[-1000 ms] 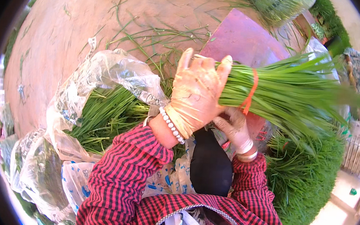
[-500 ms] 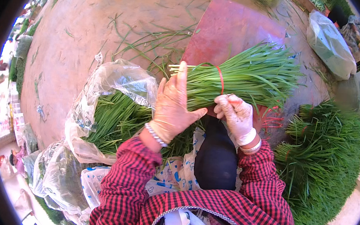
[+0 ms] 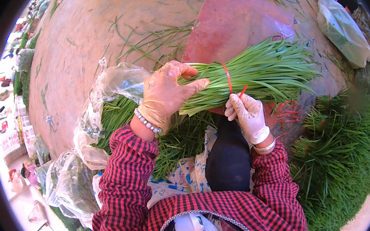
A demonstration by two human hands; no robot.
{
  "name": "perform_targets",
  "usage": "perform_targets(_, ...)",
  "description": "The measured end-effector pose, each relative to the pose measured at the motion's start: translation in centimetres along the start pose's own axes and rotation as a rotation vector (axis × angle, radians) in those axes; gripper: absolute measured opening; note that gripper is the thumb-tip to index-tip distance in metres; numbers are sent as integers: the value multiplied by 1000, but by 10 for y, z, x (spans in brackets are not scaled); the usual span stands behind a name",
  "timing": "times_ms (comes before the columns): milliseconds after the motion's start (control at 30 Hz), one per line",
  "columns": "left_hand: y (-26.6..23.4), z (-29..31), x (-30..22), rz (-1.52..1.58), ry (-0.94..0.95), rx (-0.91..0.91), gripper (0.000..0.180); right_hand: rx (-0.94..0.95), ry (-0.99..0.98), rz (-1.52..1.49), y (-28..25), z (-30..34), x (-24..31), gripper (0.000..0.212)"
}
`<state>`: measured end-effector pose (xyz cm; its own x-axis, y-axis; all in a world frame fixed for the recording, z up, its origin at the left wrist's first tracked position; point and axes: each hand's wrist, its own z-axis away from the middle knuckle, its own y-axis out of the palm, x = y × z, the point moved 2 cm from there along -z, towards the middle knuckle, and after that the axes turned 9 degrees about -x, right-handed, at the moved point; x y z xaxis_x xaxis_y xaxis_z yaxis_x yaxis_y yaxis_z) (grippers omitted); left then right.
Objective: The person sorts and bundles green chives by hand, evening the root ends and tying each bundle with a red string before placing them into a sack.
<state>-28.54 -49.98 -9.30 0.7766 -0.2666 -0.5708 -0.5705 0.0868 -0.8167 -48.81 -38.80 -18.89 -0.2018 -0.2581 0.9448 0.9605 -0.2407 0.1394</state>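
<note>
My left hand (image 3: 166,92), in a thin tan glove with a bead bracelet at the wrist, grips the cut end of a bundle of green chives (image 3: 262,76). The bundle lies level over a red board (image 3: 235,26), leaf tips pointing right. An orange band (image 3: 228,79) circles its middle. My right hand (image 3: 246,116), in a white glove, pinches the loose end of that band just below the bundle. Red checked sleeves cover both forearms.
An open clear plastic bag (image 3: 109,88) holding more chives lies under my left arm. A big heap of chives (image 3: 342,162) fills the right side. Loose orange bands (image 3: 287,112) lie by the board. Another filled bag (image 3: 346,30) sits at the top right on the brown ground.
The bundle has come down and to the left, now lying flatter over the red board. My left hand has closed round its cut end; my right hand has moved up to the band.
</note>
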Motion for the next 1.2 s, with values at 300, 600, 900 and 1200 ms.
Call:
perform_targets(300, 14, 7, 27, 883, -436, 9, 23, -60, 4, 62, 3, -3, -2, 30)
perform_targets(600, 33, 22, 50, 1492, -676, -384, 25, -129, -22, 80, 6, -4, -5, 31)
perform_targets(900, -71, -15, 78, 1303, -380, -609, 45, -108, -9, 3, 6, -9, -3, 30)
perform_targets(1200, 61, -19, -37, -474, 489, 238, 127, 49, -235, 227, 6, 21, 50, 31)
